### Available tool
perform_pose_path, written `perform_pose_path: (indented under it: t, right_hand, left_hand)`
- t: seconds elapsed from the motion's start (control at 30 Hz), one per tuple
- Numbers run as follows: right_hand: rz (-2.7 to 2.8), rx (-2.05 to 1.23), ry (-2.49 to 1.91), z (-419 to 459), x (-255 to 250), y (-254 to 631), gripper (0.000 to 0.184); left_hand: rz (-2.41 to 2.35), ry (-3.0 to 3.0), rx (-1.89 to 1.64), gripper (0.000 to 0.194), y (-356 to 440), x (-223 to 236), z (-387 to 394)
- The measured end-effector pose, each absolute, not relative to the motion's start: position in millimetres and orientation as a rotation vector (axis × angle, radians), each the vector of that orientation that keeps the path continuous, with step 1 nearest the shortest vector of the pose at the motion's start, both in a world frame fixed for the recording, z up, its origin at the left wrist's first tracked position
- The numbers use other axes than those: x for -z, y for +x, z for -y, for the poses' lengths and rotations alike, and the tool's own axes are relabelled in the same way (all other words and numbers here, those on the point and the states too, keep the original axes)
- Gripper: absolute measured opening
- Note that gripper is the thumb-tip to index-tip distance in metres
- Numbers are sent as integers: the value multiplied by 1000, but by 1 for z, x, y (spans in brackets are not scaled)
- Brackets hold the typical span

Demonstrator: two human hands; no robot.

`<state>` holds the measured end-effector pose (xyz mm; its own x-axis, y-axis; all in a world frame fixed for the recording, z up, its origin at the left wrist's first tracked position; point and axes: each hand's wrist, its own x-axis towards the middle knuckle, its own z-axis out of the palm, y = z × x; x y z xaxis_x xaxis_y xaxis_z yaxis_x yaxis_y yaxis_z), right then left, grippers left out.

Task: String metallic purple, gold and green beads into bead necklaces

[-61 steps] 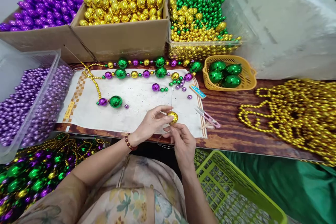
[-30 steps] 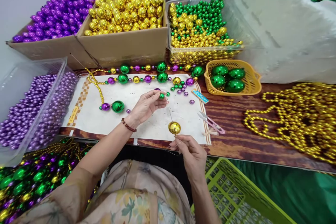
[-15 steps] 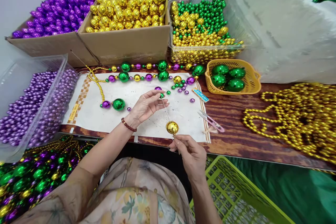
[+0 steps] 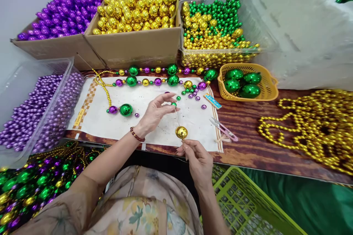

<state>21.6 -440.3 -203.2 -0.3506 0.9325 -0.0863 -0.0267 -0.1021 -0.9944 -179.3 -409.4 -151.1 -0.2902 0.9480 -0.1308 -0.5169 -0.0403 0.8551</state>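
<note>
My right hand [image 4: 196, 158] pinches the lower end of a thin needle [image 4: 177, 117] just below a shiny gold ball [image 4: 181, 132] threaded on it. My left hand [image 4: 156, 112] pinches a small green bead [image 4: 173, 105] at the needle's upper tip, over the white cloth [image 4: 143, 117]. On the cloth lie a partly strung strand [image 4: 154, 80] of green, purple and gold balls and several loose small beads [image 4: 193, 93].
Cardboard boxes of purple balls [image 4: 63, 11] and gold balls [image 4: 135, 5] stand at the back, beside a clear bin of green and gold beads [image 4: 212, 25]. A yellow basket [image 4: 266, 82] holds green balls. Snips [image 4: 224, 129], gold bead strands [image 4: 314, 125], a purple bead bin [image 4: 33, 110] and a green crate [image 4: 248, 205] surround me.
My left hand let go of the gold ball, reached out over the cloth and picked up a small green bead. The gold ball slid down the needle toward my right hand.
</note>
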Motion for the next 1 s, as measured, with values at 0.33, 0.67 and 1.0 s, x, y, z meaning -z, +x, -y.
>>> perform_pose_path:
  t: [0.33, 0.67, 1.0]
  right_hand:
    - [1190, -1608, -1069, 422, 223, 8, 26]
    - [1119, -1629, -1056, 423, 228, 10, 26]
    - [1099, -1624, -1014, 425, 228, 13, 22]
  left_hand:
    - [-1777, 1301, -1194, 26, -215, 165, 410]
    - [-2188, 1897, -460, 48, -230, 183, 360]
    - [-1527, 1624, -1484, 29, -219, 180, 375]
